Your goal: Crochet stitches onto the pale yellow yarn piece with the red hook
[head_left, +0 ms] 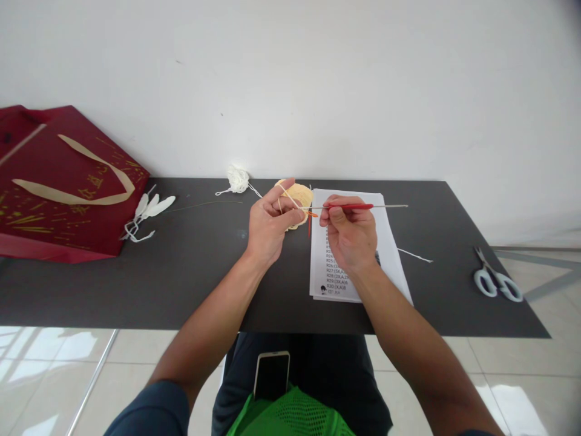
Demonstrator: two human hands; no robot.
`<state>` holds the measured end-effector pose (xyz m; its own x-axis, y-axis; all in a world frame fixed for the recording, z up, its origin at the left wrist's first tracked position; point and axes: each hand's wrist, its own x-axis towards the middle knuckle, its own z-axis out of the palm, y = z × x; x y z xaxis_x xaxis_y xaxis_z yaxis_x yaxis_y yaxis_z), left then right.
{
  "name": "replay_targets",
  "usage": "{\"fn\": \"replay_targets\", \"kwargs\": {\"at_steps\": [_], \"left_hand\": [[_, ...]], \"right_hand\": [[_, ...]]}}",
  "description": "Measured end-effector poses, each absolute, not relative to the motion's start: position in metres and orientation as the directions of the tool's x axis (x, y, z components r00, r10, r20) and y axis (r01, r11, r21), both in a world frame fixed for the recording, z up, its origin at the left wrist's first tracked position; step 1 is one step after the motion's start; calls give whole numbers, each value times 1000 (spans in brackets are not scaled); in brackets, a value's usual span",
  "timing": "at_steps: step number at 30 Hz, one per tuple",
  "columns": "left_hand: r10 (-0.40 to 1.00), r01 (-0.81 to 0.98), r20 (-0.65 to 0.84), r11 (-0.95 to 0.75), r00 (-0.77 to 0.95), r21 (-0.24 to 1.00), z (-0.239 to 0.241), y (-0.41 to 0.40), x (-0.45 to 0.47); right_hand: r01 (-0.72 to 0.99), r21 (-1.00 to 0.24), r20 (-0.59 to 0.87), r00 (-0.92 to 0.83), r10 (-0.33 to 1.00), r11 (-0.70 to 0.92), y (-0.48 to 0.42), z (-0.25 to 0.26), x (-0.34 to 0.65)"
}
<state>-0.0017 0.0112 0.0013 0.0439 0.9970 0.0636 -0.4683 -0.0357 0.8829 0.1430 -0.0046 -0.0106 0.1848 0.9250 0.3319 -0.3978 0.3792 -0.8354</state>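
My left hand (267, 229) is closed on a pale yellow crochet piece (301, 194), pinching its edge between thumb and fingers. A strand of yellow yarn (289, 196) runs over the raised index finger. In my right hand (353, 241) is a crochet hook (356, 206) with a red handle, held like a pen. Its thin shaft points left and meets the work at my left fingertips, where the tip is hidden. A small orange marker (312, 214) sticks out beside the piece. Below my right hand lie printed sheets (388, 254) with rows of pattern text.
A red gift bag (68, 181) stands at the left, with white leaf-shaped pieces (154, 206) beside it. White yarn (238, 180) sits near the wall. Scissors (494, 280) lie at the dark table's (204, 290) right end. A phone (271, 376) rests on my lap.
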Motion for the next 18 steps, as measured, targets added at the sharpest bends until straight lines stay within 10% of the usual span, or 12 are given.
{"fn": "replay_targets", "kwargs": {"at_steps": [18], "left_hand": [[978, -434, 66, 27, 196, 900, 5, 13, -11]], "right_hand": [[-362, -825, 415, 131, 900, 433, -6, -14, 150]]}}
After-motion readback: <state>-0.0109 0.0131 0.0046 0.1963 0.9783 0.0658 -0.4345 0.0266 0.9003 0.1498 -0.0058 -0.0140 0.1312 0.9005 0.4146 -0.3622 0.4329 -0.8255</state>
